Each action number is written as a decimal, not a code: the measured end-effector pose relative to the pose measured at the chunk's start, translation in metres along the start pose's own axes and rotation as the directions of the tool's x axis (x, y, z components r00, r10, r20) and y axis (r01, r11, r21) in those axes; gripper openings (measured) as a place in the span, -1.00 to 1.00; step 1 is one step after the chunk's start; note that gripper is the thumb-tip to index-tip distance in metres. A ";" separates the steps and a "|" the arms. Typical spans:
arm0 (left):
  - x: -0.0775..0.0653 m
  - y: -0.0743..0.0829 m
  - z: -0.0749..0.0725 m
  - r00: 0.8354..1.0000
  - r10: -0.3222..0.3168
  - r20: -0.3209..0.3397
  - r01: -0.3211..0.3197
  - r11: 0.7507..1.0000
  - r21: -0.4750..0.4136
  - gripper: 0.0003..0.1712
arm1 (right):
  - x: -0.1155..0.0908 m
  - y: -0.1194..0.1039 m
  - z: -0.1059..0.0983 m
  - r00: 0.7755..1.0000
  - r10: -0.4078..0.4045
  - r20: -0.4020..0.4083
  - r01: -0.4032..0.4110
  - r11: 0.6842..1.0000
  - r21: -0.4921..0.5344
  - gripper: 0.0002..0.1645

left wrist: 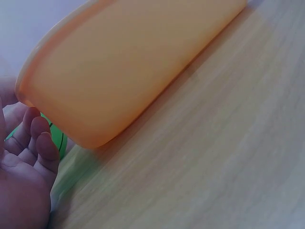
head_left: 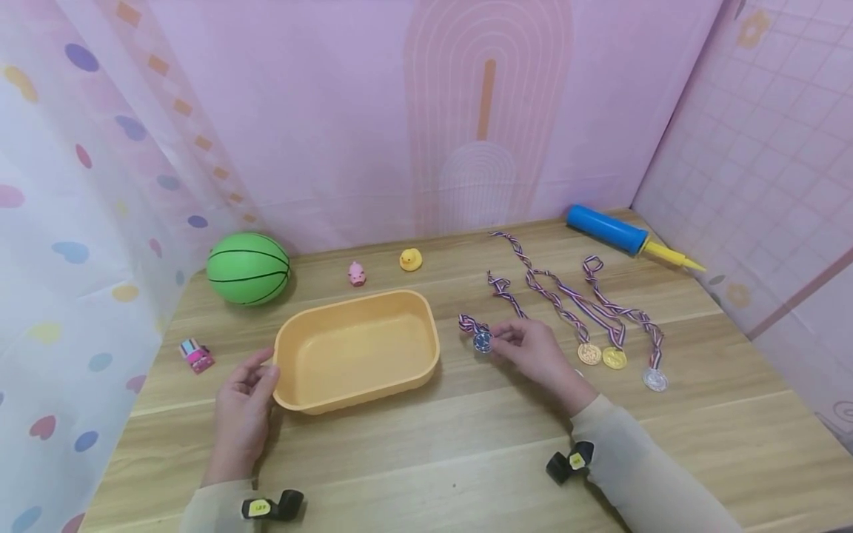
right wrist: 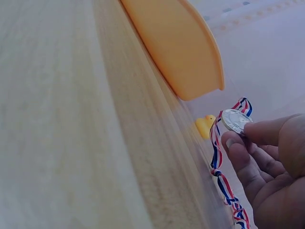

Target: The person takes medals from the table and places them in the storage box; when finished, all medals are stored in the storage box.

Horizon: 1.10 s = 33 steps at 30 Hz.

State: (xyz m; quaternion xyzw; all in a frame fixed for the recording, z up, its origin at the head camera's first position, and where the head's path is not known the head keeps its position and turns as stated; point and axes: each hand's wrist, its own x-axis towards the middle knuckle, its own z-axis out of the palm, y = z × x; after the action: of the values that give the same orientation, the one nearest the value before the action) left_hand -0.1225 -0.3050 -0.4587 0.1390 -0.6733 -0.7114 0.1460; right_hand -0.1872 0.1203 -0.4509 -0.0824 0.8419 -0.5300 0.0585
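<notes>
In the head view my right hand [head_left: 533, 352] pinches a silver-coloured medal [head_left: 483, 341] between thumb and fingers, to the right of an orange plastic basin [head_left: 356, 400]. The medal's striped red, white and blue ribbon [right wrist: 217, 155] hangs in a twisted strand in the right wrist view. My left hand [head_left: 243, 411] grips the left rim of the basin, fingertips [left wrist: 46, 145] curled at its outer side. Right of my right hand lie a bronze medal [head_left: 589, 353], a gold medal [head_left: 614, 358] and another silver medal [head_left: 656, 380], with knotted ribbons trailing back.
A green ball [head_left: 249, 269] sits at the back left. Behind the basin stand a pink pig toy [head_left: 356, 274] and a yellow duck [head_left: 410, 260]. A small pink toy [head_left: 196, 355] lies left. At the back right is a blue pump [head_left: 606, 229] with a yellow nozzle.
</notes>
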 end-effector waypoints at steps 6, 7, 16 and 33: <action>-0.001 0.002 -0.001 1.000 0.009 0.011 -0.009 1.000 0.013 -0.61 | 0.000 -0.005 0.000 0.998 0.063 -0.021 -0.061 0.993 0.100 -0.84; -0.001 0.002 -0.001 1.000 0.012 0.014 -0.012 1.000 0.011 -0.61 | 0.000 -0.006 0.000 0.997 0.078 -0.028 -0.074 0.991 0.114 -0.84; -0.001 0.002 -0.001 1.000 0.021 0.016 -0.021 1.000 0.017 -0.62 | -0.002 -0.012 -0.003 0.991 0.131 -0.040 -0.120 0.972 0.203 -0.82; 0.001 -0.002 -0.005 1.000 -0.008 0.030 0.007 1.000 0.029 -0.58 | -0.003 -0.043 -0.008 0.998 0.016 -0.068 0.005 0.954 0.300 -0.81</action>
State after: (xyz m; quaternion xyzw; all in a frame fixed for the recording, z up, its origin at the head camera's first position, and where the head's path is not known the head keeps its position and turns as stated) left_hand -0.1217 -0.3095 -0.4605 0.1328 -0.6851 -0.7041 0.1309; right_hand -0.1825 0.1095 -0.4085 -0.0517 0.7536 -0.6539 0.0425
